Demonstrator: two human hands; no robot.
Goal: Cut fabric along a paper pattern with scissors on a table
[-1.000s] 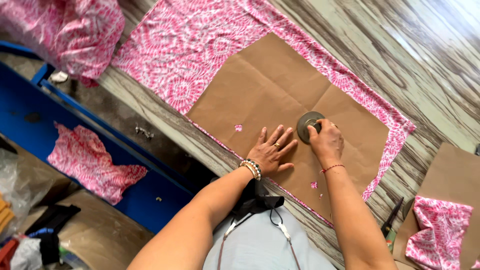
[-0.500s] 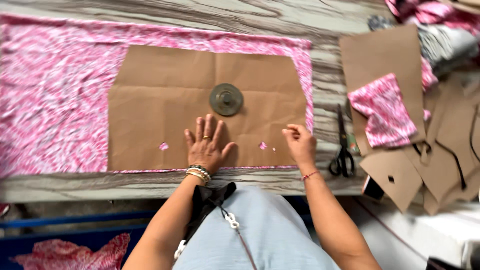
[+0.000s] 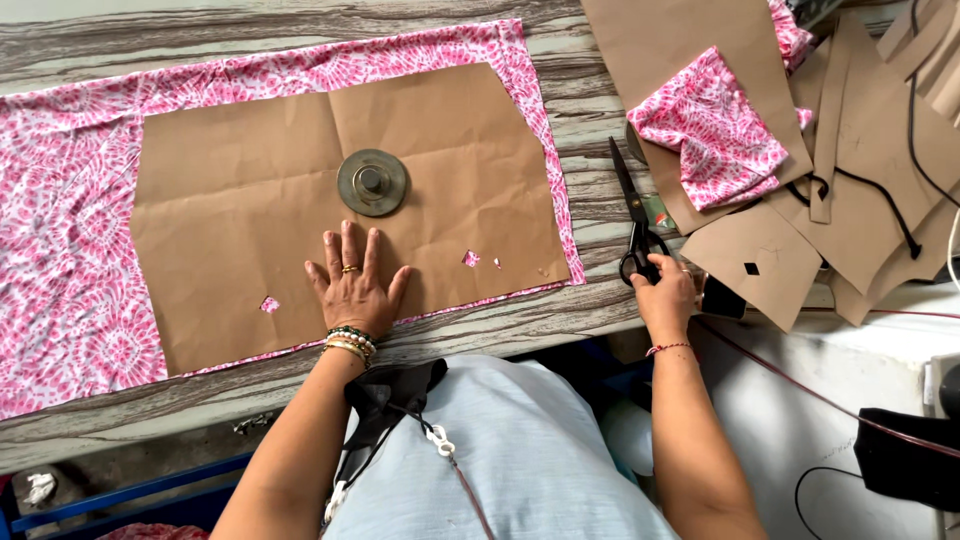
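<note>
— Covering the grey wood-grain table (image 3: 600, 215), what lies there?
— Pink fabric (image 3: 70, 250) under a brown paper pattern (image 3: 240, 215); the left hand (image 3: 352, 285) presses spread below the round weight (image 3: 372, 182).
— Right of the weight?
— The right hand (image 3: 668, 295) grips the scissors (image 3: 636, 222) beside paper scraps (image 3: 860, 150).

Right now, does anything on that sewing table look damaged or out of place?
Yes, mildly: the brown paper pattern has small holes near its lower edge, where the pink fabric shows through, beside the left hand pressed flat on it. A round metal weight sits on the paper. The right hand touches the scissors.
</note>
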